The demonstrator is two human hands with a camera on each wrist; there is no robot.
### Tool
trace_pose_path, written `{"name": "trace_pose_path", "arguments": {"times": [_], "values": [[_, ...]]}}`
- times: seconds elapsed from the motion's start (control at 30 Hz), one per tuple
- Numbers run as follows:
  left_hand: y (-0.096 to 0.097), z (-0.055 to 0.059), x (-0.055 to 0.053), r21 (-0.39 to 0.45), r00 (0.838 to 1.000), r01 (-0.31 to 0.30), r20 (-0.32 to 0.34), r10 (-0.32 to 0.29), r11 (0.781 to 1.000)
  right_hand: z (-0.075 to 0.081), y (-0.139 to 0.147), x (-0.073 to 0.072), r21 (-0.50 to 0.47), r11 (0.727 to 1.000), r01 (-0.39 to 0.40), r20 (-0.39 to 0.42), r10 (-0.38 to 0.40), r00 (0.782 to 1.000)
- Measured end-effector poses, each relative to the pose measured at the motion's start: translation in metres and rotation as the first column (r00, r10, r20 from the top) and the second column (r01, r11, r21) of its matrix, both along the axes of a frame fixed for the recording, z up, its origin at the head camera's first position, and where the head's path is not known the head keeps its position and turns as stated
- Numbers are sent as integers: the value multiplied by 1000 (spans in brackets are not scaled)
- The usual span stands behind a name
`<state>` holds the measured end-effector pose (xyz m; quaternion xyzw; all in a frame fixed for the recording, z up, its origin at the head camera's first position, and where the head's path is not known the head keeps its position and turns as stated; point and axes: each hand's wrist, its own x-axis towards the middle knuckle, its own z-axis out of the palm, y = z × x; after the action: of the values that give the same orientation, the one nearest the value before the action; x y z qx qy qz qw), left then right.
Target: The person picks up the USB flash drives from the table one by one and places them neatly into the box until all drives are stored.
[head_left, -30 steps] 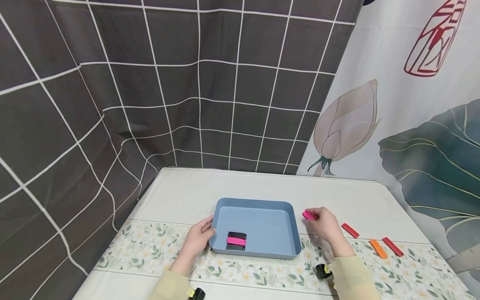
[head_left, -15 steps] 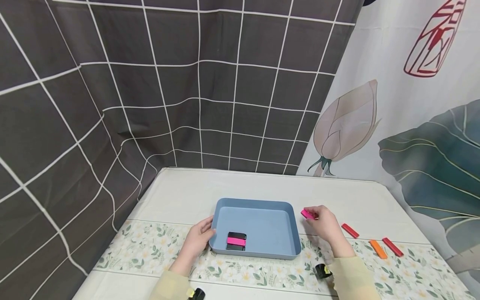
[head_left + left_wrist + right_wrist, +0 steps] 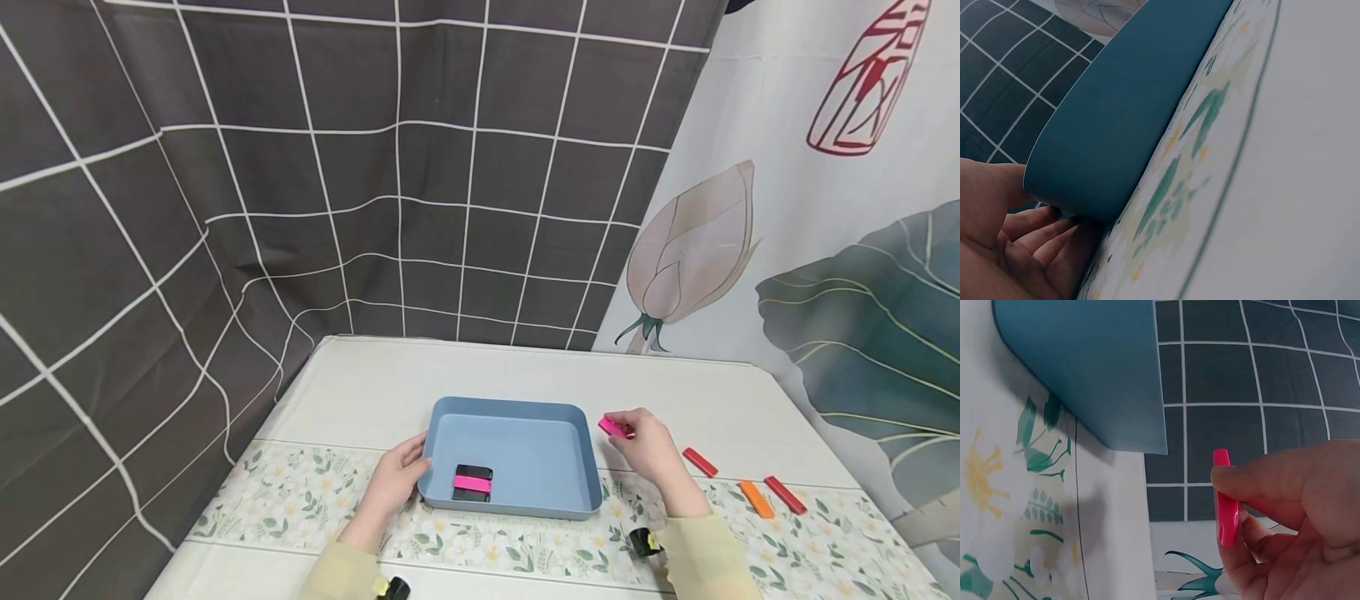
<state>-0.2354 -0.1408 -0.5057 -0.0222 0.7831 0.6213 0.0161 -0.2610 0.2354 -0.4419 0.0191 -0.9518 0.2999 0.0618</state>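
Note:
A shallow blue rectangular tray [image 3: 517,450] sits on the table. At its left end my left hand [image 3: 396,475] holds the wall, thumb over the rim and fingers along the outside; the left wrist view shows these fingers [image 3: 1041,240] at the corner. Just right of the tray, my right hand [image 3: 648,450] pinches a small flat pink bar [image 3: 1225,500] between thumb and fingers, raised near the tray wall. Inside the tray, near the front left, lie a black bar [image 3: 474,472], a second pink bar [image 3: 472,483] and another black bar [image 3: 471,495], side by side.
On the table [image 3: 420,362] to the right of my right hand lie a red bar [image 3: 700,462], an orange bar [image 3: 756,499] and another red bar [image 3: 786,495]. A dark gridded curtain [image 3: 435,183] hangs behind the table, and a patterned white cloth [image 3: 750,92] hangs at right.
My right hand has shifted slightly left and up with the pink bar, closer to the tray. The left hand and the tray stay where they were.

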Motion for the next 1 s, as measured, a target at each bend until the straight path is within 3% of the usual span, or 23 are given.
{"name": "trace_pose_path", "arguments": {"times": [0.3,1.0], "values": [[0,2,0,-19,1000,-6,23,6,1000,3,-4,3,-8,1000,-21,-21,21,1000],[0,4,2,-19,1000,-5,-2,5,1000,10,-23,6,-23,997,-78,-25,77,997]]}}
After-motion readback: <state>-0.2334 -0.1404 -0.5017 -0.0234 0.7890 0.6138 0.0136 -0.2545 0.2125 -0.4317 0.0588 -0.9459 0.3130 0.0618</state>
